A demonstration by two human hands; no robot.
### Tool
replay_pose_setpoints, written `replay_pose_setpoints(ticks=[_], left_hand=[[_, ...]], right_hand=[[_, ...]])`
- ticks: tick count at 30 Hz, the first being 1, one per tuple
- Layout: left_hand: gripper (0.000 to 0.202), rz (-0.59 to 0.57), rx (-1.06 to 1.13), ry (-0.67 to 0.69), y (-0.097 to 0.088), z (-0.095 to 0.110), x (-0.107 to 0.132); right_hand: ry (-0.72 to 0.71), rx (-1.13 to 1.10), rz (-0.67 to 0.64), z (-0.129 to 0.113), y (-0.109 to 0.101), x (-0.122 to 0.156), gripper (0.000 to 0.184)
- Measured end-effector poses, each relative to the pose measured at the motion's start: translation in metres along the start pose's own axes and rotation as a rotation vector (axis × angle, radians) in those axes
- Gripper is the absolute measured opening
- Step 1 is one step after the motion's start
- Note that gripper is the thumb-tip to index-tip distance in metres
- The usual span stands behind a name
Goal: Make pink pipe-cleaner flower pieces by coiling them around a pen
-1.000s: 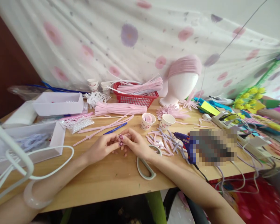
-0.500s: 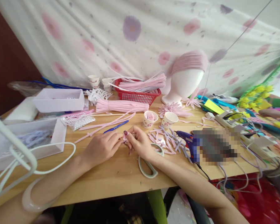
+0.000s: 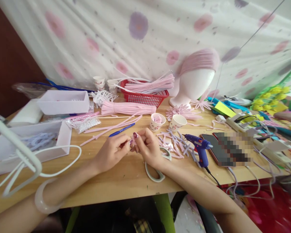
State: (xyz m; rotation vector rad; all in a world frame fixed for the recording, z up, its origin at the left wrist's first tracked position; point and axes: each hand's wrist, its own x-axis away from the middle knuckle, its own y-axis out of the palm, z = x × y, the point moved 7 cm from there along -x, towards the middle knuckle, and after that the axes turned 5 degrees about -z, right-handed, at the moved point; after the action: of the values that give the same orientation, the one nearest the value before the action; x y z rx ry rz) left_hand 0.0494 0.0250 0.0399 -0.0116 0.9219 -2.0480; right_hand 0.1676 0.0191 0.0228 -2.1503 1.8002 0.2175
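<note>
My left hand (image 3: 113, 152) and my right hand (image 3: 148, 148) meet over the wooden table, fingertips pinched together. Between them is a small piece of pink pipe cleaner (image 3: 133, 141), mostly hidden by the fingers. Under my right wrist lies a pair of scissors (image 3: 154, 176), its pale handle loops showing. Cut pink and lilac pipe cleaner pieces (image 3: 172, 146) are scattered to the right. Just behind my hands stand a paper cup (image 3: 157, 125) with something pink inside and another paper cup (image 3: 177, 124). A blue pen (image 3: 122, 130) lies behind my left hand.
To the right are a blue glue gun (image 3: 198, 145), a phone (image 3: 215, 152) and power strips with cables (image 3: 269, 150). A red basket (image 3: 145, 98), pink pipe cleaner bundle (image 3: 128, 108) and white foam head (image 3: 196, 84) stand behind. White boxes (image 3: 64, 105) and a white curved tube (image 3: 26, 158) are left.
My left fingers have drawn in and bent more tightly around the pink piece. Both hands stay together in nearly the same place; the view has shifted slightly.
</note>
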Motion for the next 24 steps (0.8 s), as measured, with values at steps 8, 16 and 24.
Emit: replay_pose_setpoints(ticks=[8,16,24], left_hand=[[0.026,-0.145,0.576,-0.172,0.012,-0.014,-0.002],[0.030,-0.047,0.287,-0.070,0.006,-0.001,-0.001],[0.035,-0.092,0.827,-0.233,0.021,-0.014,0.002]], right_hand=[[-0.035,-0.003,-0.028,0.004,0.001,0.003,0.020],[-0.002,-0.053,-0.023,0.003,0.004,0.004,0.020],[-0.018,-0.175,-0.044,0.005,0.008,0.010,0.021]])
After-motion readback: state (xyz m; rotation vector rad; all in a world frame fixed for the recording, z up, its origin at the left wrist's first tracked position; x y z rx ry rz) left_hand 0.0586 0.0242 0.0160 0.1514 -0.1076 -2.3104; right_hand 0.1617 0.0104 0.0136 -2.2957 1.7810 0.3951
